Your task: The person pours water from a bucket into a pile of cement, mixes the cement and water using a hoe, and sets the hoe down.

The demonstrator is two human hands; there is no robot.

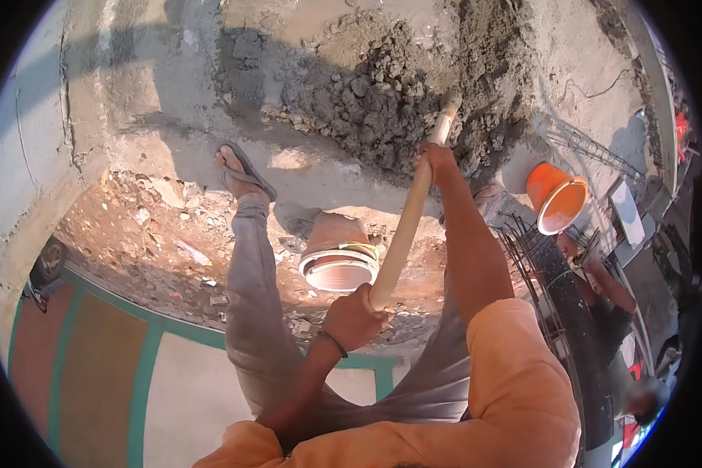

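A long pale wooden tool handle point(405, 234) slants up and away from my body. My left hand point(355, 318) is closed around its near end, with a dark band on the wrist. Farther along, my right hand point(438, 158) grips the handle near its far end. That end reaches into a heap of wet grey concrete mix point(374, 105), and the tool's head cannot be made out there. Between my legs stands a bucket point(339, 265) with a pale rim and a yellowish strip by it.
An orange bucket point(558, 199) lies tilted at the right, near steel rebar cages point(589, 148). Another person point(608, 304) is at the far right. Rubble point(156, 234) covers the ground at left. A concrete ledge point(312, 179) runs under my sandalled foot point(242, 171).
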